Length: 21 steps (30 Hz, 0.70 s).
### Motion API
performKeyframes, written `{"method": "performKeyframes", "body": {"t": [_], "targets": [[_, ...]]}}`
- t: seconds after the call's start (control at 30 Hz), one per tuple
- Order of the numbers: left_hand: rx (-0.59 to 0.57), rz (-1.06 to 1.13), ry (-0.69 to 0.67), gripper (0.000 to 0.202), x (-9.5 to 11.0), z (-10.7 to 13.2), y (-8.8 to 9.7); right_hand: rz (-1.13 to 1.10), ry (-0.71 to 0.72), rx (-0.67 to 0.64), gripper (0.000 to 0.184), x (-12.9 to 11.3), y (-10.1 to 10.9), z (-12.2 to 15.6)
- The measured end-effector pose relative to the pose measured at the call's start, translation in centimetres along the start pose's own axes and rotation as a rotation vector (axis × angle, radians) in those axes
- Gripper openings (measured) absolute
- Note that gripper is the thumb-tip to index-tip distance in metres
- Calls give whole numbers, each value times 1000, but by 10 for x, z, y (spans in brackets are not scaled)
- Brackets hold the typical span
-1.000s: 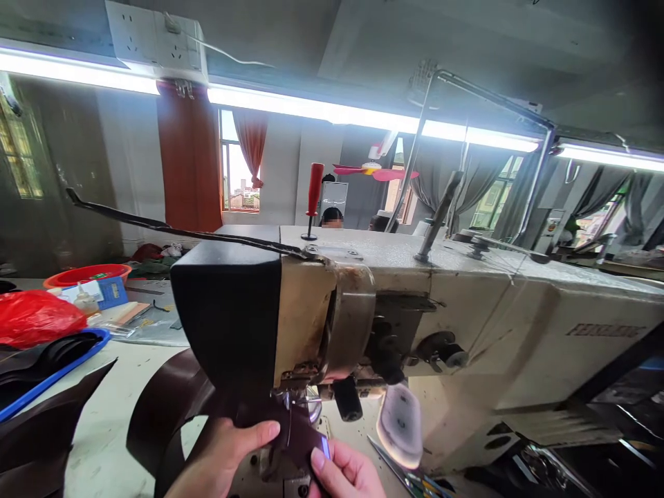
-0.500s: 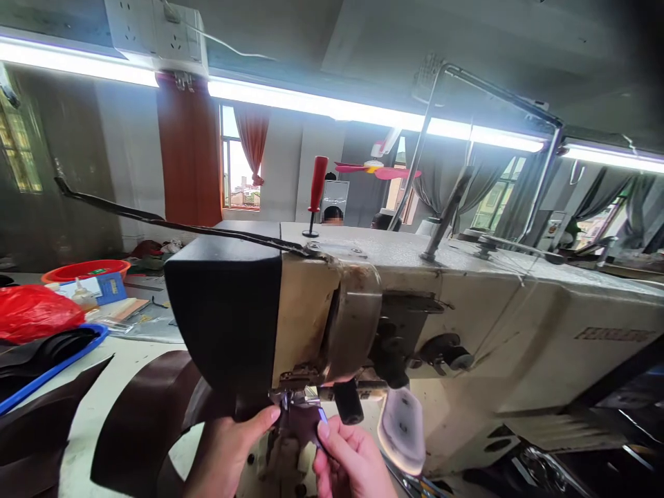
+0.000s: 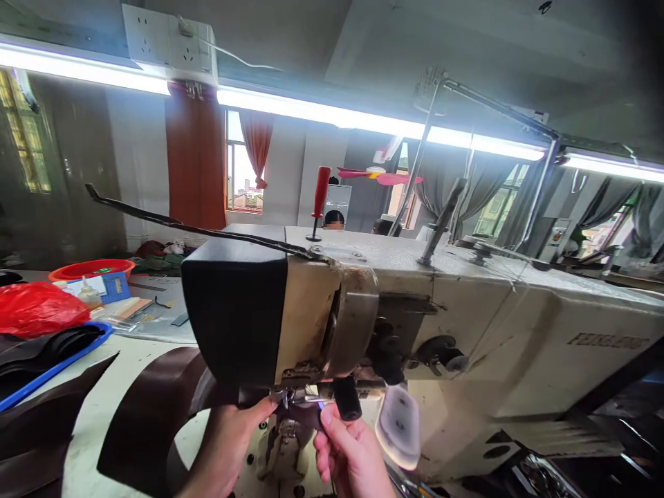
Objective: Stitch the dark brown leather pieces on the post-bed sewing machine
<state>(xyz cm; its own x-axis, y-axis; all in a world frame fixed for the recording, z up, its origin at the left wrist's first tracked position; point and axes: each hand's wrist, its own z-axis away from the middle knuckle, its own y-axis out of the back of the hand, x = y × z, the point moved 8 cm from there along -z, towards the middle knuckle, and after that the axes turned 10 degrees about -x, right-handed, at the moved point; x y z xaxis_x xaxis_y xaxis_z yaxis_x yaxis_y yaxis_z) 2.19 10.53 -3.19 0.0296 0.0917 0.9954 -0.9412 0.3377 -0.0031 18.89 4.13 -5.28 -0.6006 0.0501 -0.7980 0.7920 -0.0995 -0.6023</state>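
Note:
A large cream sewing machine [image 3: 467,332] with a black end cover [image 3: 233,311] fills the middle. Under its head, at the needle area [image 3: 293,401], a dark brown leather strip [image 3: 150,408] curves off to the left. My left hand [image 3: 228,443] reaches up from below and grips the leather with thumb and fingers just left of the needle. My right hand [image 3: 350,456] is closed in a pinch on a small piece at the needle, right beside the black knob [image 3: 346,400]; what it pinches is too small to name.
A blue tray [image 3: 57,363] with dark leather pieces and a red bag [image 3: 39,308] lie at the left. A red basin [image 3: 90,268] stands behind them. A red-handled screwdriver [image 3: 320,197] stands upright on the machine top. A person sits beyond the machine. A small lamp [image 3: 399,425] hangs below.
Both hands have risen toward the needle. The right hand's pinch has moved up next to the black knob. The leather strip has shifted slightly.

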Motion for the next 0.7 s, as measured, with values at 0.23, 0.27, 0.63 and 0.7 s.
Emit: {"method": "performKeyframes", "body": {"t": [0.23,0.27,0.63,0.7], "targets": [[63,43,-60,42,-1,-6,6,40,103,45,45,-3,8,-11],[69,46,-78,43,0,-7,6,48,113,60,45,-3,10,-13],[64,3,-92,46,12,-5,5,48,62,123,55,-14,1,-17],[73,10,-56,46,8,-5,5,51,58,124,55,-15,0,-16]]}}
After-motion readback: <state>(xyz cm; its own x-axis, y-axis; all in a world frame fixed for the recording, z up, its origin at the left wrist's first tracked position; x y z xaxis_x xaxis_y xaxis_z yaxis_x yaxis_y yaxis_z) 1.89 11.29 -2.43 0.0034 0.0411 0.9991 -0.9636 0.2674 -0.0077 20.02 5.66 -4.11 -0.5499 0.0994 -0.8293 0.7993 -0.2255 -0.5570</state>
